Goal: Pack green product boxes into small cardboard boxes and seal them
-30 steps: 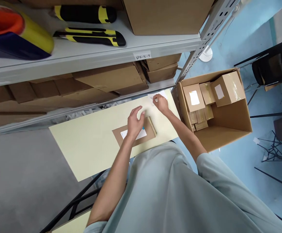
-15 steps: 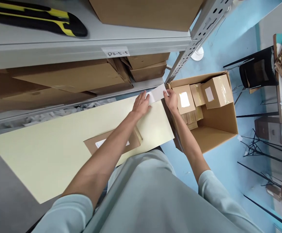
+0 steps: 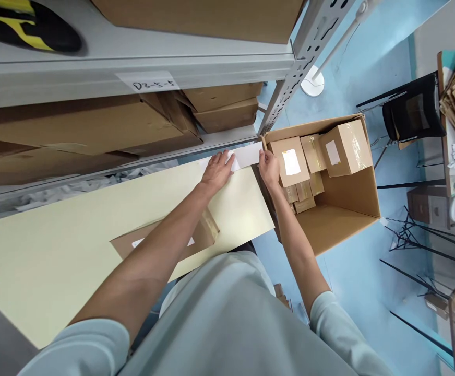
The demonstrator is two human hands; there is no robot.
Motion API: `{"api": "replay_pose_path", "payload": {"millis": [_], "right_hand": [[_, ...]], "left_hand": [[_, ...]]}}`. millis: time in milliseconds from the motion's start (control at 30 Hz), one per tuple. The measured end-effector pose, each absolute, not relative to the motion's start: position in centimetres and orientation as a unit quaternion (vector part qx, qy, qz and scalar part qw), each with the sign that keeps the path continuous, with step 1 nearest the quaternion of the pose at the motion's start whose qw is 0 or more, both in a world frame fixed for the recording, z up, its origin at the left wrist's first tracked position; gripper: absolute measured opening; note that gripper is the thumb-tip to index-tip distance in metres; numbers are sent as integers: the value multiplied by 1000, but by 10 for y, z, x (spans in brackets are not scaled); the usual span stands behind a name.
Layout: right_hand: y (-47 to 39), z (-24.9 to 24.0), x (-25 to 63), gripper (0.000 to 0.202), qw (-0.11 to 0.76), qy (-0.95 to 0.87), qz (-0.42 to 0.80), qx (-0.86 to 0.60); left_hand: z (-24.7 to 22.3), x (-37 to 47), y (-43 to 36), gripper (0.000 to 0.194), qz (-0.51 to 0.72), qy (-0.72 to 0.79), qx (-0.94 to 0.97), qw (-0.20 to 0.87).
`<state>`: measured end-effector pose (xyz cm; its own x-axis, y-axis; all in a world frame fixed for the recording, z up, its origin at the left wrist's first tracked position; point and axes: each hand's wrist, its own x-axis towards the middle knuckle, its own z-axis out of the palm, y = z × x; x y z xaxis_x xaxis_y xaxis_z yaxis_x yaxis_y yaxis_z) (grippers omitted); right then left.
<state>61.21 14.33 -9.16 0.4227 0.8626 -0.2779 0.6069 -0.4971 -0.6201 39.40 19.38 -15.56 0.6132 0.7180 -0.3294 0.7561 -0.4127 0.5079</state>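
A white paper strip (image 3: 248, 155) lies at the far edge of a pale yellow board (image 3: 247, 201), partly hidden by my fingers. My left hand (image 3: 216, 172) rests flat on the strip's left end, fingers stretched out. At the other end, my right hand (image 3: 269, 167) pinches the strip's edge between thumb and fingers. Beneath my left forearm sits a flat cardboard box (image 3: 200, 237) with a white label, partly covered by the arm.
To the right stands a large open carton (image 3: 348, 227) holding several small boxes (image 3: 292, 162). A metal shelf (image 3: 212, 73) with cardboard boxes runs along the far side; a black-and-yellow cutter (image 3: 51, 28) lies on it. Farther right is a black chair (image 3: 413, 115).
The view has shifted, so the shelf and cutter appear farther left. Both hands stay at the strip, which now lies straighter along the board's edge. The right hand keeps its pinch.
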Motion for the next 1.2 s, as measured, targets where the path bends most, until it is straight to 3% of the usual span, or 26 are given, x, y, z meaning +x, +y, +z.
{"api": "replay_pose_path", "payload": {"millis": [133, 433, 667, 933, 1200], "right_hand": [[143, -86, 612, 42, 175, -426, 267, -847], [108, -77, 584, 42, 119, -383, 250, -882], [123, -66, 591, 43, 120, -417, 236, -869], [162, -47, 598, 41, 116, -463, 220, -851], [112, -52, 599, 44, 132, -369, 175, -903]], "left_hand": [[-155, 395, 196, 77, -46, 440, 837, 322], [-156, 400, 198, 86, -39, 443, 827, 344], [-160, 400, 201, 94, -30, 438, 828, 348], [-163, 405, 205, 88, -39, 441, 831, 337], [-167, 409, 202, 93, -40, 450, 828, 332]]}}
